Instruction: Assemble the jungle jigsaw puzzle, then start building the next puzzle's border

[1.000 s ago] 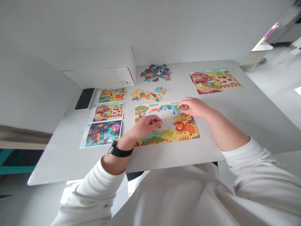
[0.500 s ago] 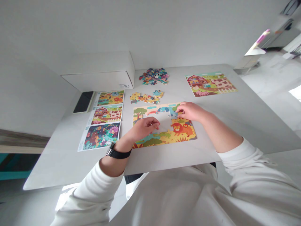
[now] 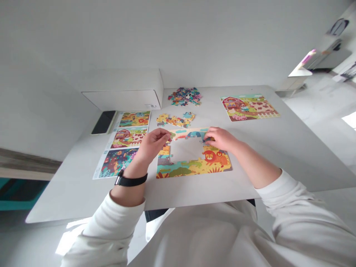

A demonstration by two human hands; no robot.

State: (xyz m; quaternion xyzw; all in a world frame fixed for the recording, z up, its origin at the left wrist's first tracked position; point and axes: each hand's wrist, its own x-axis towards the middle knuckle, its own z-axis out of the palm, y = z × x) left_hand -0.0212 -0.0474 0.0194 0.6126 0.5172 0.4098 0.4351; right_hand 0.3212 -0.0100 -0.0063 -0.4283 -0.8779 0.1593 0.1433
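A jigsaw puzzle (image 3: 194, 165) with a jungle scene lies on the white table (image 3: 200, 193), its lower part and top strip joined, and a bare gap in the middle. My left hand (image 3: 152, 145) reaches over the puzzle's top left corner, fingertips pinched together; whether they grip a piece is hidden. My right hand (image 3: 219, 139) rests at the top strip's right end, its fingers closed on a small jigsaw piece (image 3: 207, 139). Several joined loose pieces (image 3: 175, 119) lie just beyond the puzzle, and a heap of pieces (image 3: 185, 96) lies farther off.
A finished farm puzzle (image 3: 249, 107) lies to the right. Printed picture sheets (image 3: 125, 144) lie left of the puzzle, partly under my left hand. Behind them are a black phone (image 3: 103, 122) and a white box (image 3: 125, 91). I wear a black watch (image 3: 130, 180).
My left hand has moved left and up to the puzzle's top left corner. The right hand has shifted slightly left along the top strip. The view has tilted a little.
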